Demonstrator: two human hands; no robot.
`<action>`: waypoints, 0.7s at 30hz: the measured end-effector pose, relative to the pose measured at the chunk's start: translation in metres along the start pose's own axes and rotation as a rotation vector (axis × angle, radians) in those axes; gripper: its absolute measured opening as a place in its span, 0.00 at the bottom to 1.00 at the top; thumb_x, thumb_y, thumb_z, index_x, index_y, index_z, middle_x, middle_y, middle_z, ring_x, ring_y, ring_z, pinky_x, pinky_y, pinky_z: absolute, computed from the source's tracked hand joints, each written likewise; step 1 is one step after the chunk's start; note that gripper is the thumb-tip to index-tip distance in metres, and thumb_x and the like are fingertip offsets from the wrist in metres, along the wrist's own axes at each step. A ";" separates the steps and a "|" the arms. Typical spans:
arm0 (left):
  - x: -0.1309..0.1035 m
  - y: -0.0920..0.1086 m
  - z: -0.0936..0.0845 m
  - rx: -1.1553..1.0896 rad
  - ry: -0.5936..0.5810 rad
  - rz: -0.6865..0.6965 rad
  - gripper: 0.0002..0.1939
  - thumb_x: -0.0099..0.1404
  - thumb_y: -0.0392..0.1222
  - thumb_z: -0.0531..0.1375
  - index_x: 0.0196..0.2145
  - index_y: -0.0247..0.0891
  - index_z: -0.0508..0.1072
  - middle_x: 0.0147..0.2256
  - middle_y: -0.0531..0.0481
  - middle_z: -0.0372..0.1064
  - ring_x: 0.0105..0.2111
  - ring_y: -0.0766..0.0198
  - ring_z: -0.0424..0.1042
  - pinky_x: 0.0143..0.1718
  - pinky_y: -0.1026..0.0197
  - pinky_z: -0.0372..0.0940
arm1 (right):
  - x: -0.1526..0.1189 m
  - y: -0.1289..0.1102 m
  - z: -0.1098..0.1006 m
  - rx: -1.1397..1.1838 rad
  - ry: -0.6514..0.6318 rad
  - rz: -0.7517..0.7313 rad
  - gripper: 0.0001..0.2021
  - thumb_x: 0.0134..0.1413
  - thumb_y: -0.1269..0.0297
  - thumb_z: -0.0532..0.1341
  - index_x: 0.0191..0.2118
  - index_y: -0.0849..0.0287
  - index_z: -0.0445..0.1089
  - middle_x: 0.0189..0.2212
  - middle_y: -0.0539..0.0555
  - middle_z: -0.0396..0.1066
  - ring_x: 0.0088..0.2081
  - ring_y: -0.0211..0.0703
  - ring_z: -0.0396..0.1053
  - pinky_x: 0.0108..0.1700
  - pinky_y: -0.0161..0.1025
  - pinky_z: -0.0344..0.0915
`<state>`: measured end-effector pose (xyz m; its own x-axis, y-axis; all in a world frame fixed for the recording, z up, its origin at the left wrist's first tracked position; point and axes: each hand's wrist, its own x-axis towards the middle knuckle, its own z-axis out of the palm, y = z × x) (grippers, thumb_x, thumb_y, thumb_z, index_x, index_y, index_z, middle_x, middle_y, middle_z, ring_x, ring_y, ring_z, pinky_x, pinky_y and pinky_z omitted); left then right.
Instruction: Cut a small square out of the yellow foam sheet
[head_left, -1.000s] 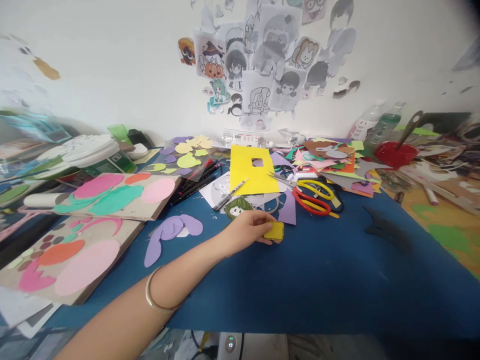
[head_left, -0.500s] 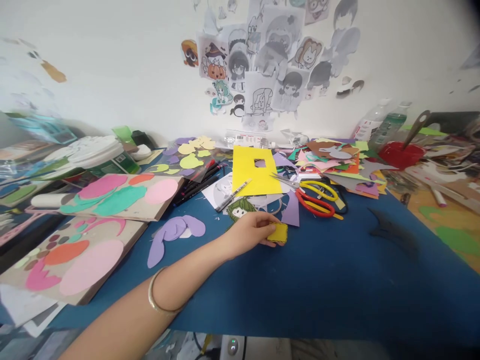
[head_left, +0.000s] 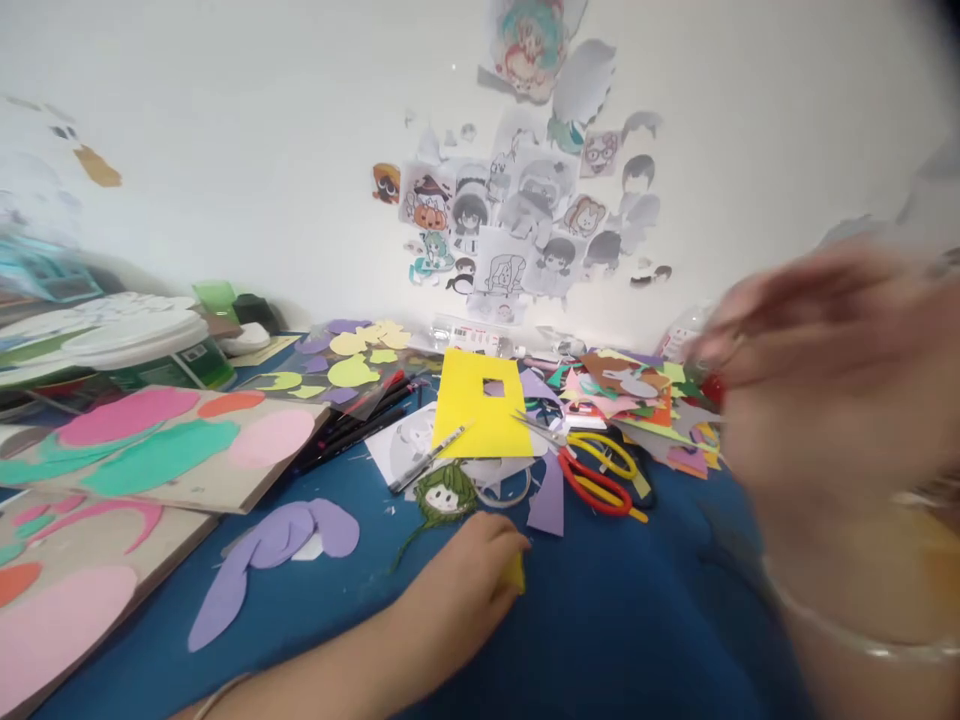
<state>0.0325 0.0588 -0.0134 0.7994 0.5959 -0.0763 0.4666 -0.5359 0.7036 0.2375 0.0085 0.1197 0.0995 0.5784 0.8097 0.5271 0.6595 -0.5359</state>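
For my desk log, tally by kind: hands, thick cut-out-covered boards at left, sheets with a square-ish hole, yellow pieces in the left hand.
Hands: 2, left hand and right hand
Boards: 2, back board and front board
Holed yellow sheet: 1
Yellow piece: 1
Total: 6

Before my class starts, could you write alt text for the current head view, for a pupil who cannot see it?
The left hand grips a small yellow piece at a blue table, with the right hand raised and blurred at right. Beyond lie a yellow sheet, scissors and a green-haired face; drawings cover part of the white wall.
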 end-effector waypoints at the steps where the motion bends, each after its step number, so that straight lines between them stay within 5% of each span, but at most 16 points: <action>1: -0.001 0.000 0.002 0.047 -0.020 0.018 0.20 0.54 0.34 0.50 0.45 0.41 0.66 0.49 0.46 0.61 0.50 0.60 0.59 0.54 0.52 0.56 | -0.002 0.007 0.009 0.032 0.042 0.020 0.17 0.65 0.59 0.40 0.41 0.55 0.64 0.33 0.50 0.66 0.32 0.35 0.68 0.33 0.34 0.65; 4: 0.002 -0.003 0.007 0.166 -0.041 0.040 0.17 0.55 0.34 0.51 0.43 0.41 0.68 0.47 0.44 0.63 0.47 0.58 0.60 0.50 0.51 0.60 | -0.024 0.043 0.042 -0.080 -0.101 0.097 0.06 0.60 0.65 0.51 0.39 0.57 0.64 0.29 0.51 0.67 0.29 0.37 0.68 0.28 0.34 0.66; 5: 0.003 -0.005 0.009 0.198 -0.038 0.042 0.16 0.55 0.34 0.51 0.42 0.41 0.68 0.46 0.44 0.64 0.46 0.58 0.61 0.49 0.51 0.61 | -0.033 0.057 0.053 -0.320 -0.332 0.066 0.08 0.62 0.65 0.48 0.43 0.56 0.61 0.32 0.52 0.68 0.30 0.36 0.68 0.29 0.33 0.67; 6: 0.005 -0.007 0.011 0.225 -0.034 0.043 0.16 0.55 0.34 0.52 0.41 0.42 0.68 0.45 0.44 0.65 0.45 0.58 0.62 0.48 0.52 0.62 | -0.041 0.070 0.064 -0.398 -0.435 0.040 0.09 0.61 0.66 0.50 0.46 0.57 0.60 0.35 0.53 0.69 0.30 0.37 0.68 0.29 0.34 0.67; 9: 0.006 -0.010 0.015 0.292 -0.017 0.041 0.15 0.56 0.34 0.51 0.41 0.42 0.68 0.43 0.45 0.66 0.44 0.57 0.63 0.47 0.50 0.63 | -0.054 0.101 0.094 -0.521 -0.606 -0.097 0.12 0.56 0.70 0.55 0.47 0.59 0.62 0.43 0.56 0.69 0.43 0.47 0.66 0.42 0.43 0.66; 12: 0.004 -0.008 0.010 0.352 0.011 0.075 0.14 0.57 0.38 0.50 0.42 0.43 0.67 0.45 0.45 0.66 0.45 0.57 0.64 0.46 0.51 0.65 | -0.049 0.117 0.121 -0.625 -0.736 -0.235 0.13 0.57 0.73 0.53 0.48 0.60 0.63 0.45 0.57 0.68 0.43 0.47 0.64 0.44 0.45 0.63; 16: 0.007 -0.015 -0.018 0.523 0.238 0.040 0.14 0.62 0.44 0.47 0.41 0.45 0.68 0.46 0.50 0.67 0.45 0.64 0.65 0.49 0.58 0.64 | -0.032 0.126 0.143 -0.745 -0.814 -0.342 0.10 0.61 0.74 0.48 0.43 0.64 0.65 0.37 0.58 0.69 0.40 0.49 0.62 0.41 0.46 0.60; 21: 0.019 -0.048 -0.062 0.634 0.470 -0.214 0.23 0.63 0.48 0.43 0.48 0.32 0.64 0.47 0.37 0.63 0.47 0.48 0.62 0.48 0.44 0.60 | -0.023 0.125 0.143 -0.801 -0.856 -0.440 0.10 0.59 0.76 0.51 0.30 0.63 0.66 0.30 0.56 0.66 0.36 0.47 0.60 0.38 0.43 0.58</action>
<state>0.0018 0.1329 -0.0048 0.4919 0.8371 0.2395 0.8294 -0.5342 0.1636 0.1803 0.1468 -0.0004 -0.6366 0.7075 0.3070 0.7709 0.5725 0.2792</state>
